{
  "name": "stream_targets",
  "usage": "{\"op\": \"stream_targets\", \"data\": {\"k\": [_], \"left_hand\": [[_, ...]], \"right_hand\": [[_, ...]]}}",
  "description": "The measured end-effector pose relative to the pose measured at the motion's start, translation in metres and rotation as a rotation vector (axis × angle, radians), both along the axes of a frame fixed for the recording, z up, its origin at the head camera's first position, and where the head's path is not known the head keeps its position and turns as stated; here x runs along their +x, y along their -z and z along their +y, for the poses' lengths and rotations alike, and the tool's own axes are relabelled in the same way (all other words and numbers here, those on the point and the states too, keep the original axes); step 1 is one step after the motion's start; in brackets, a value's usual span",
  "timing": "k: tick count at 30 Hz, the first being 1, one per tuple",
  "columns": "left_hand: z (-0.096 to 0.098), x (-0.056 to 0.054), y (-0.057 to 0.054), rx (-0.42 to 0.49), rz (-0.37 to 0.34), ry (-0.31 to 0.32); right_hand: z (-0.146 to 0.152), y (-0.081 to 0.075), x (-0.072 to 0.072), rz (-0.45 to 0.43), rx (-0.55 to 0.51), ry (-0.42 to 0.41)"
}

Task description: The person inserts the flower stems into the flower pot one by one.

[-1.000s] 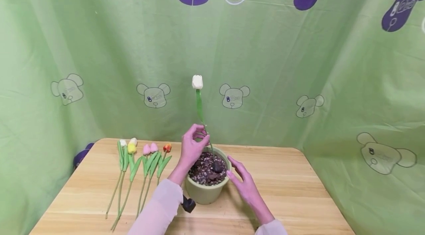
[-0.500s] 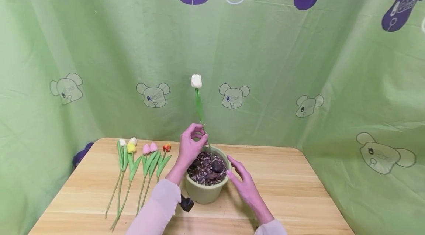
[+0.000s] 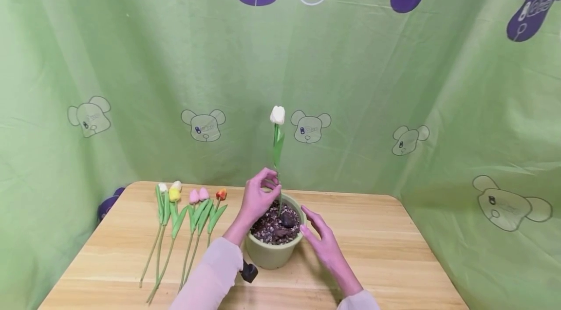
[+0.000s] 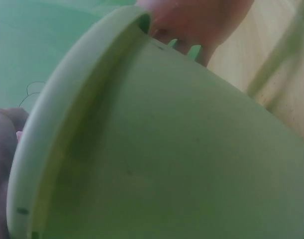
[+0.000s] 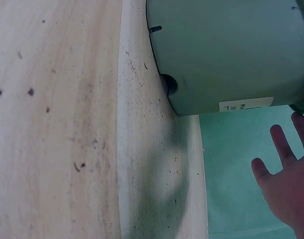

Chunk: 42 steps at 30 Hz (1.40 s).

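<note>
A white tulip (image 3: 277,115) on a long green stem stands nearly upright over the pale green flowerpot (image 3: 271,255). My left hand (image 3: 257,198) pinches the stem partway down between thumb and fingers. The stem's lower end meets the dark soil (image 3: 267,232), beside a dark lump (image 3: 287,219). On the pot's right side my right hand (image 3: 323,241) has its fingers extended, fingertips right at the rim. The pot's wall (image 4: 166,134) fills much of the left wrist view. In the right wrist view, extended fingers show near the rim of the tilted-looking pot (image 5: 226,55).
Left of the pot, several tulips lie on the wooden table (image 3: 368,251): white, a yellow tulip (image 3: 175,195), pink tulips (image 3: 199,195) and an orange-red tulip (image 3: 221,195). A black device (image 3: 249,272) shows at the left cuff. Green curtain (image 3: 359,81) surrounds the table.
The white tulip leaned left earlier; its bloom has swung right and slightly down, and it now stands straighter. My left hand moved slightly right with the stem. My right hand stays put.
</note>
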<state>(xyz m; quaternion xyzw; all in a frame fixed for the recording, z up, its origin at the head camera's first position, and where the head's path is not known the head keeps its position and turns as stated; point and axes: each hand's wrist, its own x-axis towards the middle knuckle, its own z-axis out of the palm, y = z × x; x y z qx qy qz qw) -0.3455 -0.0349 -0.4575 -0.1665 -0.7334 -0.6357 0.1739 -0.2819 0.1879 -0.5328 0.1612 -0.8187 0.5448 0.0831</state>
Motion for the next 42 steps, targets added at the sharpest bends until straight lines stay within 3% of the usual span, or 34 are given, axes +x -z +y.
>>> {"op": "stream_targets", "data": {"k": [6, 19, 28, 42], "left_hand": [[-0.001, 0.001, 0.001, -0.019, -0.044, -0.007], [0.0, 0.001, 0.002, -0.015, -0.098, 0.048], [0.007, 0.002, 0.005, -0.229, -0.023, 0.056], [0.006, -0.002, 0.007, -0.37, -0.031, 0.073]], "right_hand": [[0.0, -0.001, 0.001, 0.009, -0.007, -0.015], [0.0, -0.001, 0.001, 0.007, -0.018, -0.02], [0.0, -0.001, 0.001, 0.014, -0.028, -0.021], [0.0, -0.003, 0.002, -0.011, 0.006, 0.012]]}}
